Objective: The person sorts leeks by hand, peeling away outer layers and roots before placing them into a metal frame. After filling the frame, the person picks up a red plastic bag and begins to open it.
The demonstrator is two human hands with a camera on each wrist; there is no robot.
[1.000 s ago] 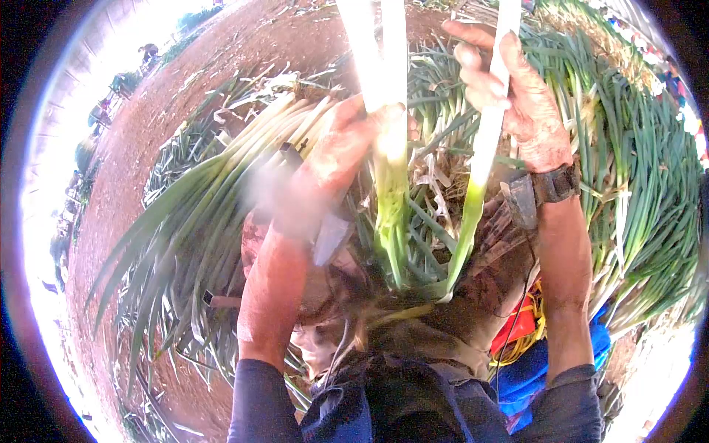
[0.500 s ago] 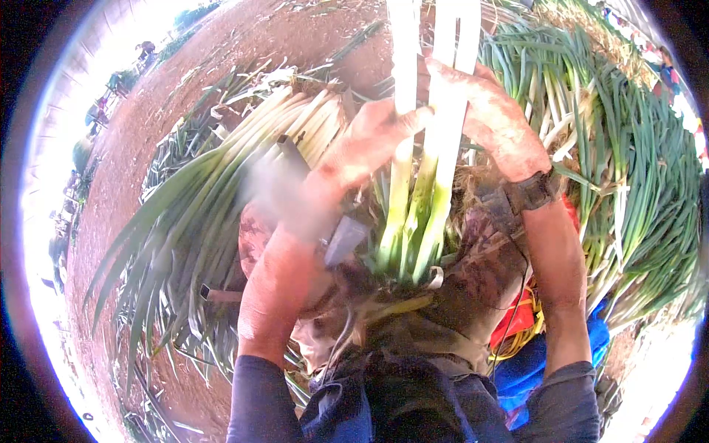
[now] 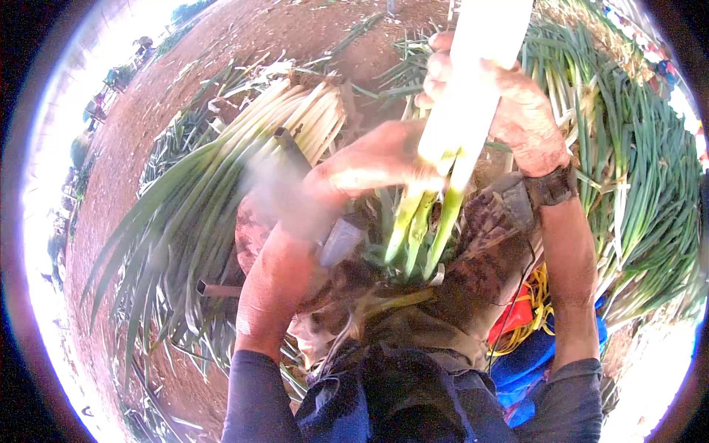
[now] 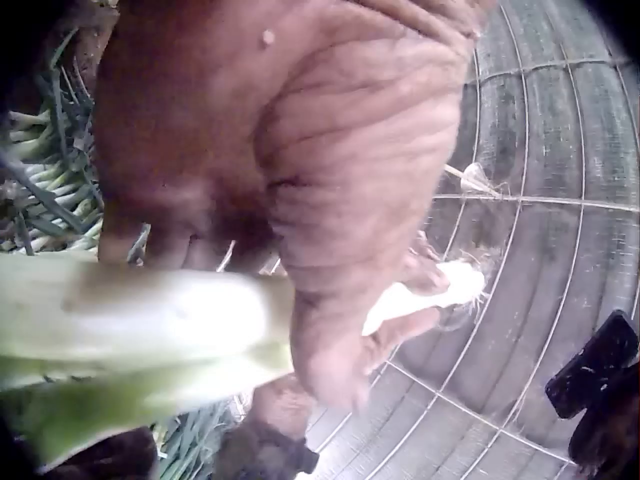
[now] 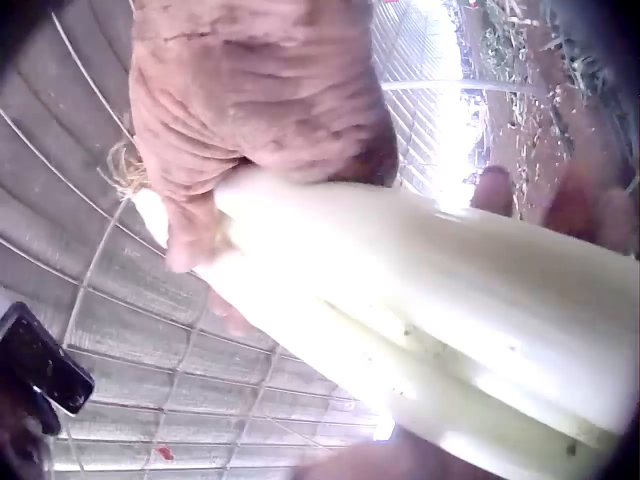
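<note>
Between my hands stands a small bunch of long green onions (image 3: pixel 473 81), their white shafts up and green tops down toward my lap. My left hand (image 3: pixel 377 159) grips the bunch low, thumb across the front where white turns green. Higher on the white shafts, my right hand (image 3: pixel 524 111) holds the same bunch, its fingers showing on the far side. In the right wrist view the thick pale shafts (image 5: pixel 430 290) run out from under the hand, and a tuft of roots (image 5: pixel 125 170) shows at their end. Glare washes out the shafts in the head view.
A laid-out bundle of green onions (image 3: pixel 244 155) lies at my left, white ends away from me. A large heap of green onions (image 3: pixel 628 162) fills the right side. Near my right forearm are a blue cloth (image 3: pixel 521 373) and a red and yellow item (image 3: pixel 517 317).
The right hand held a separate stalk apart to the right; that stalk has come together with those in the left hand. Both hands now hold one bunch, leaning to the upper right.
</note>
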